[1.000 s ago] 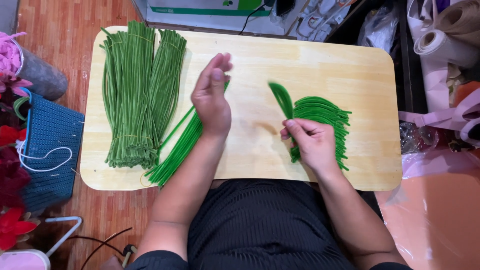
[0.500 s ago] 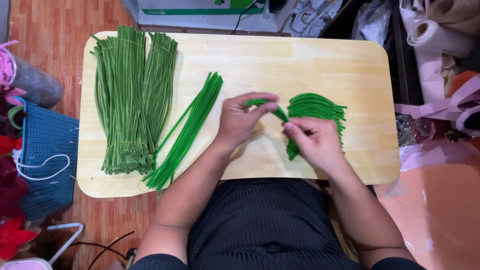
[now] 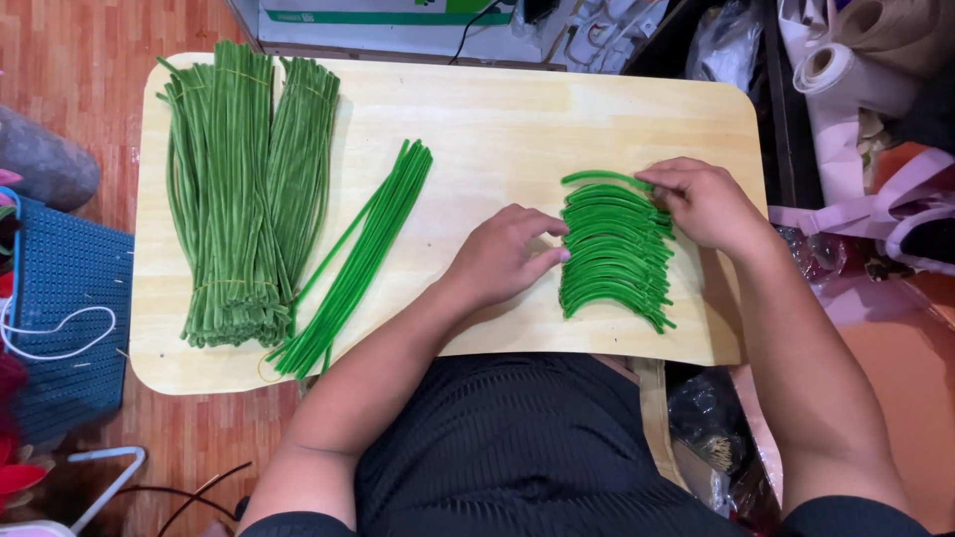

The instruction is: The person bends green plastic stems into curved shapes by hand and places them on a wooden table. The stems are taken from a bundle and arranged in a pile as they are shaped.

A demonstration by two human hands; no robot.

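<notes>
The stack of short curved green fuzzy wire stems (image 3: 615,249) lay on the pale wooden worktop (image 3: 497,119), between both hands, arching crosswise. The left hand (image 3: 502,256) touched its left ends, loosely curled; the right hand (image 3: 704,204) seemed to pinch the topmost piece.

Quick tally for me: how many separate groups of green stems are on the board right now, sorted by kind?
Tied bundles of long dark green stems: 2
Loose bunch of straight bright green stems: 1
Pile of curved bright green stems, between the left hand and right hand: 1
Total: 4 groups on the wooden board
</notes>
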